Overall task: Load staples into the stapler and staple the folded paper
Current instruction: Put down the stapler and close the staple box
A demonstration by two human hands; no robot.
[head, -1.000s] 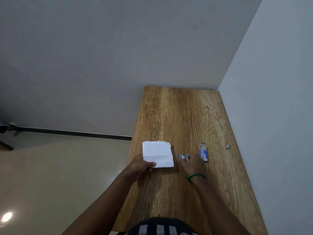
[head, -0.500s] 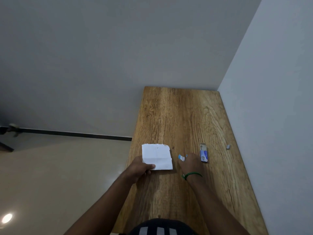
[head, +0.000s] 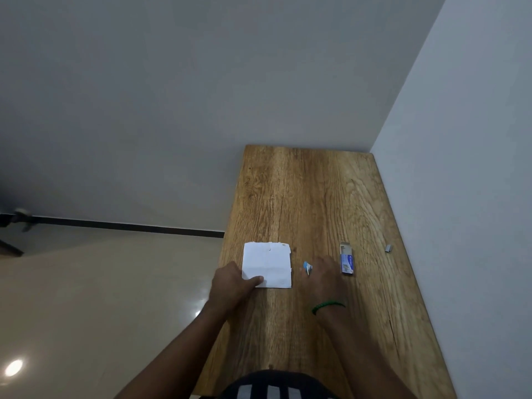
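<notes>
The slip most likely from here is a staple driven in the wrong spot, or through a shifted fold. The left hand (head: 233, 283) pins only the 7 o'clock corner of the folded paper (head: 267, 264), thumb on top and the other fingers hidden beneath or behind the sheet, so a nudge from the stapler (head: 307, 267) could swing the free edges round. The right hand (head: 324, 276) lies just at 3 o'clock of the paper, back to the camera, its fingers (head: 322, 262) curled down round the stapler so that only the blue tip and a glint of metal poke out at 9 o'clock. Whether it is loaded cannot be told; if not, it will press and leave nothing. The staple box (head: 347, 260) lies open at 3 o'clock of that hand, easily knocked, with a loose strip of staples (head: 389, 248) at its 2 o'clock near the bench (head: 302, 197) edge. The paper is white and squarish, lying flat by the bench's 9 o'clock edge, with a ragged, torn far edge and faint creases. The stapler looks very small, and so easy to fumble.
</notes>
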